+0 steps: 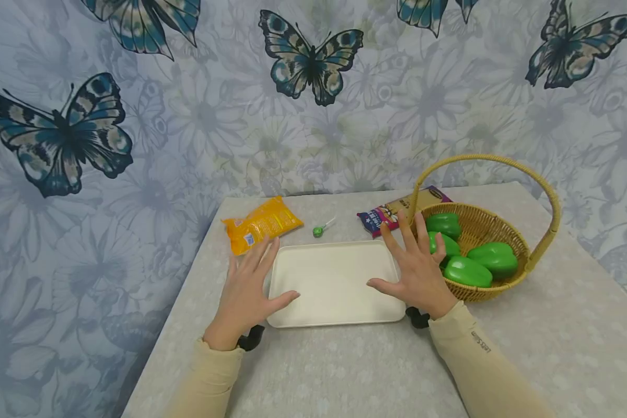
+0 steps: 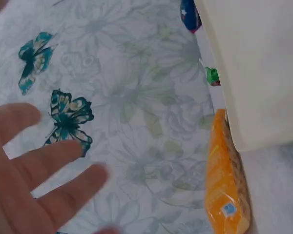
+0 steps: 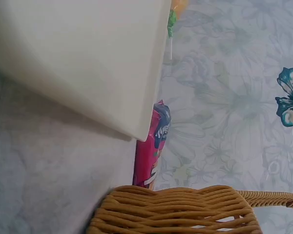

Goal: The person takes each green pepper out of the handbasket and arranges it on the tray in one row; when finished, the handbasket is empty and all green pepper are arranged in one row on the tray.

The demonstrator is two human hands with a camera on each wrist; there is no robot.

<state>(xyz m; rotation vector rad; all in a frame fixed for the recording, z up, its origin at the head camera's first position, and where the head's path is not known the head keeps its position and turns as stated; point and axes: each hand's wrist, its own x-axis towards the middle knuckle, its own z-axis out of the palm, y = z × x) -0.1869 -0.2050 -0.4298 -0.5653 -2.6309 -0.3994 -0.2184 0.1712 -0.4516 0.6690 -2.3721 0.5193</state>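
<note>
My left hand [image 1: 245, 296] is held with its fingers spread at the left side of a cream rectangular tray [image 1: 337, 284], its thumb pointing in over the tray. The right hand [image 1: 418, 273], also spread and holding nothing, overlaps the tray's right edge and the near side of a wicker basket [image 1: 480, 229]. Inside that basket lie several green bell peppers [image 1: 493, 259]. Just past the left fingertips is an orange snack bag [image 1: 263, 223]. A green lollipop [image 1: 318, 231] with a white stick lies behind the tray. Straight fingers of the left hand [image 2: 44, 180] show in the left wrist view.
Behind the right hand lies a purple and gold packet [image 1: 392, 212], partly hidden by the basket's tall arched handle [image 1: 551, 215]. A pale patterned cloth [image 1: 334, 371] covers the table. The butterfly-printed wall [image 1: 313, 139] rises right behind the table's back edge.
</note>
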